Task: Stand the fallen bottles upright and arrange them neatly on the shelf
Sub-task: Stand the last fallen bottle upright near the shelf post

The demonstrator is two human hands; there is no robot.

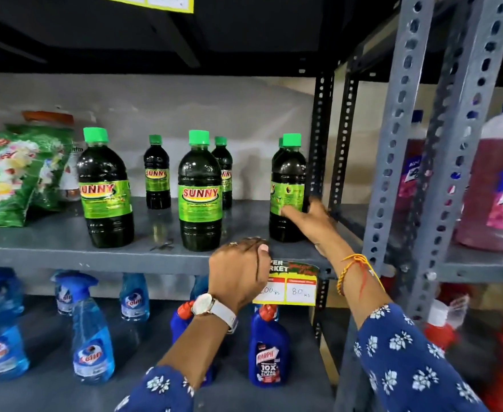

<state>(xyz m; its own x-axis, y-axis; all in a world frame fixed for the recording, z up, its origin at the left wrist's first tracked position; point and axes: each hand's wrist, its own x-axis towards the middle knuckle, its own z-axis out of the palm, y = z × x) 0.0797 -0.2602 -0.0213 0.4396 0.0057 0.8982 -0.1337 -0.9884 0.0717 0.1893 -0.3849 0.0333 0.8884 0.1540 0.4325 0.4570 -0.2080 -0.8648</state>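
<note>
Several dark bottles with green caps and green SUNNY labels stand upright on the grey shelf (51, 248). Three big ones are in front: left bottle (106, 188), middle bottle (200, 191) and right bottle (287, 185). Two smaller ones (157, 173) (225, 171) stand behind, and another cap shows behind the right bottle. My right hand (312, 217) wraps around the lower right side of the right bottle. My left hand (238, 272), with a watch on the wrist, rests closed on the shelf's front edge and holds nothing.
Green detergent bags (9, 173) lean at the shelf's left end. A slotted grey upright (392, 144) stands right of my right hand, pink jugs (499, 197) beyond it. Blue spray bottles (92, 331) and a dark blue cleaner bottle (268, 352) fill the lower shelf. A price tag (291, 288) hangs below.
</note>
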